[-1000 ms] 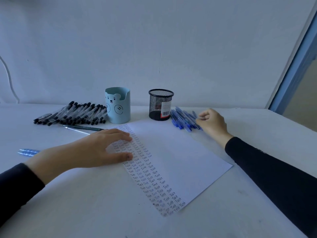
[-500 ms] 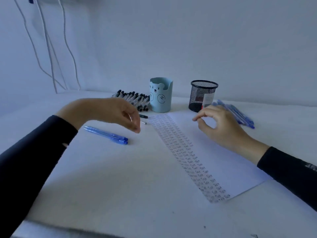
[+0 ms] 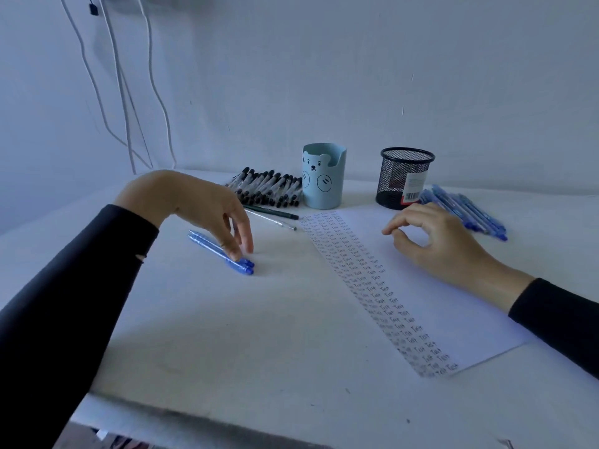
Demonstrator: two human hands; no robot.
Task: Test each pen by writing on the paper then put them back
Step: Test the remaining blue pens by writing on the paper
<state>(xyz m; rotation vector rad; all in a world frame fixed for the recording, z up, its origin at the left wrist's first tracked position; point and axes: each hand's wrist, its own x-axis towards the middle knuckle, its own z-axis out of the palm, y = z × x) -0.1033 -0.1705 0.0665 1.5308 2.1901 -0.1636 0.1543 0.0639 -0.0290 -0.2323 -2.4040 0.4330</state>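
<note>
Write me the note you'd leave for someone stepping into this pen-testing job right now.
Left hand: open, fingertips touching two blue pens lying on the table.
Right hand: loosely curled, holding nothing, resting on the paper.
Black-capped pens lie left of the bear cup; a blue pen pile lies right of the mesh cup.
Done: columns of "Test" fill the paper's left strip.
Left: no pens show in either cup; which are tested, I cannot tell.
</note>
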